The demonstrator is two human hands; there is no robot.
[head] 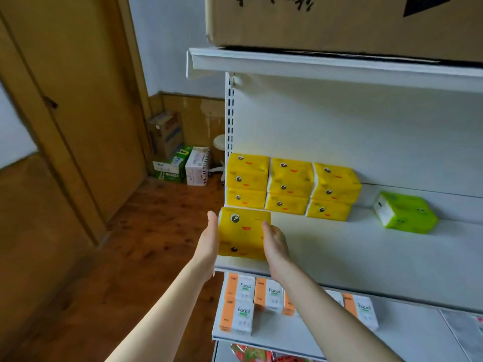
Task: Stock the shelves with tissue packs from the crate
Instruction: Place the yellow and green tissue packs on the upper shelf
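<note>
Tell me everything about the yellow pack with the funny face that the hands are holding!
The yellow tissue pack is a soft-looking block in plastic-looking wrap, printed with a cartoon face: one round eye, one wink, a small red mouth. Another eye shows lower down. It is at the front left corner of the white shelf, in front of the stacked yellow packs. The left hand presses its left side and the right hand its right side.

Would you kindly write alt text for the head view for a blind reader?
A left hand and a right hand press a yellow tissue pack between them at the front left of a white shelf, before three stacks of yellow packs. A green pack lies further right; orange and white packs sit on the shelf below.
</note>
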